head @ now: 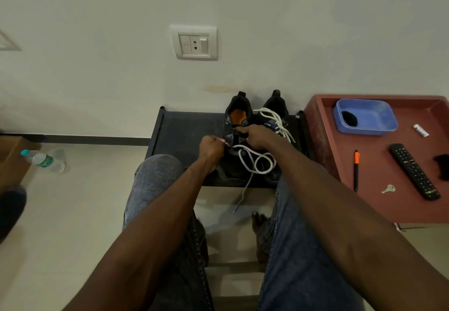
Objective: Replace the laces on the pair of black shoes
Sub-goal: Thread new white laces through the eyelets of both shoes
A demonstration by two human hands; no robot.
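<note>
On the dark table (184, 126), the left hand (211, 146) has its grip pinched on the white lace (255, 162) beside the left shoe (237, 126). The right hand (255, 134) pinches at an eyelet. The right shoe (275, 114) stands just beside. The dangling lace end may snag and slip out of the eyelet.

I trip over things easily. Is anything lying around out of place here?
Yes. A water bottle lies on its side on the floor at the left, and the white lace being threaded into the left shoe trails off the dark rack, its end dangling toward the floor.
</note>
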